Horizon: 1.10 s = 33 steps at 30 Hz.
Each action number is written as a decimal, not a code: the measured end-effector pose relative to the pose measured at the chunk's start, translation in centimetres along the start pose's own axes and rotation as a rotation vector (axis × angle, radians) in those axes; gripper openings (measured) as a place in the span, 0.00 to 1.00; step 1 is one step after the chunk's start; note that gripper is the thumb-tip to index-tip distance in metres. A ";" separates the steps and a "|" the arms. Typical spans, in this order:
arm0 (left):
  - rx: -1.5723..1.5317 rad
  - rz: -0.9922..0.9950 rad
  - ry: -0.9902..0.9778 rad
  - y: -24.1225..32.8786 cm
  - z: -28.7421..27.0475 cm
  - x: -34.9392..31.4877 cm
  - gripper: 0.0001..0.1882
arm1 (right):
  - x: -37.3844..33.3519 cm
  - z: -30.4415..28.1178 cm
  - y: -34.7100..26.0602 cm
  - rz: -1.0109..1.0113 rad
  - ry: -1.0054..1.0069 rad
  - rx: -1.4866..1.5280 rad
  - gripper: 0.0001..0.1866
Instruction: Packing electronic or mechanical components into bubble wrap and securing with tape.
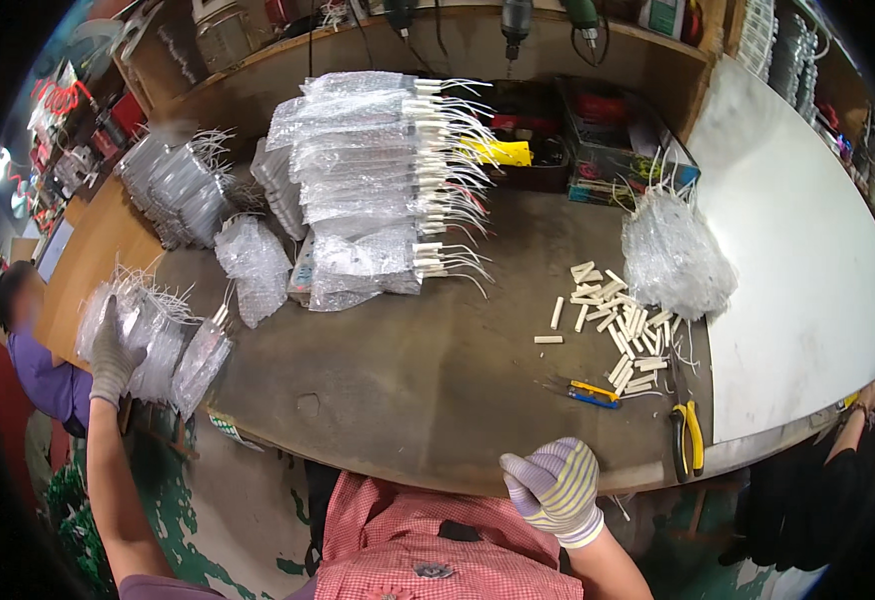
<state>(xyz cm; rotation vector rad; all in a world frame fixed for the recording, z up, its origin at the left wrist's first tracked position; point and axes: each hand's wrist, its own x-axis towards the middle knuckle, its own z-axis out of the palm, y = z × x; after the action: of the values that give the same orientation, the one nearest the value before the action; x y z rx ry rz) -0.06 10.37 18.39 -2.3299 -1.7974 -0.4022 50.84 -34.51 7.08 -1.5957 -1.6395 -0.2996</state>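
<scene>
My left hand (113,358), in a grey-white knit glove, reaches to the table's left end. Its fingers stretch out along a row of bubble-wrapped packs (163,352) with white wires sticking out, and it touches them. One more wrapped pack (201,368) leans at the right end of that row. Close to my body, my right hand (558,490) is curled closed in a striped glove at the front table edge, with nothing visible in it. Beyond it lie small yellow-and-blue-handled snips (595,394) and loose cream ceramic-looking tubes (618,320). Yellow-and-black-handled pliers (688,438) rest to its right.
A tall stack of bubble-wrapped packs (358,170) with wired ends stands mid-back. More wrapped bundles (678,250) sit right of the tubes, beside a white board (808,290). Power tools (516,28) hang above. A person (43,350) is at far left; another's arm (853,430) shows right.
</scene>
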 end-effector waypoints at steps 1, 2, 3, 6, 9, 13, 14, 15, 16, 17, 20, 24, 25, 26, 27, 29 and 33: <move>0.010 0.003 0.019 2.6 -0.9 -0.3 0.61 | 0.0 0.0 0.0 0.014 -0.005 0.004 0.19; 0.024 -0.003 0.041 3.8 -1.5 -0.7 0.62 | 0.0 0.0 -0.2 0.021 -0.011 0.013 0.20; 0.035 0.156 0.171 2.7 -1.5 -1.1 0.60 | 0.0 0.0 -0.1 0.027 -0.008 0.011 0.20; -0.203 0.242 0.189 7.1 -3.8 -3.7 0.57 | 0.3 0.1 -0.4 0.017 -0.004 0.014 0.20; -0.657 0.325 0.071 16.1 -5.2 -8.5 0.49 | 1.2 0.2 -1.0 0.116 -0.091 0.074 0.09; -0.440 0.735 -0.394 29.4 -7.2 -10.6 0.38 | 4.4 -0.7 1.6 0.287 -0.087 -0.167 0.08; -0.322 0.857 -0.013 28.0 -5.0 -13.1 0.43 | 5.5 -1.1 2.7 0.267 -0.036 -0.174 0.07; -0.302 0.909 -0.123 28.4 -4.1 -14.0 0.46 | 6.7 -0.9 3.5 0.282 -0.038 -0.222 0.07; -0.247 0.930 -0.185 29.9 -4.2 -14.6 0.46 | 7.7 -0.7 4.5 0.311 -0.037 -0.284 0.08; -0.207 0.932 -0.329 31.0 -2.5 -14.1 0.44 | 8.6 0.5 6.2 0.311 -0.086 -0.372 0.09; -0.152 0.928 -0.395 31.5 -1.3 -14.8 0.44 | 8.3 1.8 8.7 0.300 -0.144 -0.564 0.10; -0.159 0.947 -0.332 30.7 -1.1 -15.0 0.42 | 8.3 2.6 8.9 0.310 -0.144 -0.465 0.08; -0.181 0.931 -0.340 31.2 -2.1 -14.8 0.43 | 8.5 2.5 8.7 0.306 -0.125 -0.471 0.05; -0.204 0.916 -0.349 31.8 -2.7 -14.6 0.43 | 8.5 2.4 8.6 0.319 -0.130 -0.473 0.05; -0.202 0.919 -0.356 32.0 -2.9 -14.7 0.43 | 8.6 2.5 8.5 0.309 -0.109 -0.452 0.05; -0.540 0.941 -0.260 32.7 -2.9 -14.8 0.35 | 8.7 2.1 7.9 0.247 -0.013 -0.380 0.05; -0.409 1.107 -0.173 35.0 -1.9 -16.7 0.14 | 9.4 1.6 4.0 0.259 0.079 -0.115 0.07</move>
<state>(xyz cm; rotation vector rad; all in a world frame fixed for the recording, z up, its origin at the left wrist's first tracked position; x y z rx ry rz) 29.61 -14.61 15.91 -3.2267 -0.2369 -0.3893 55.11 -25.95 10.98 -1.8361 -1.3584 -0.3210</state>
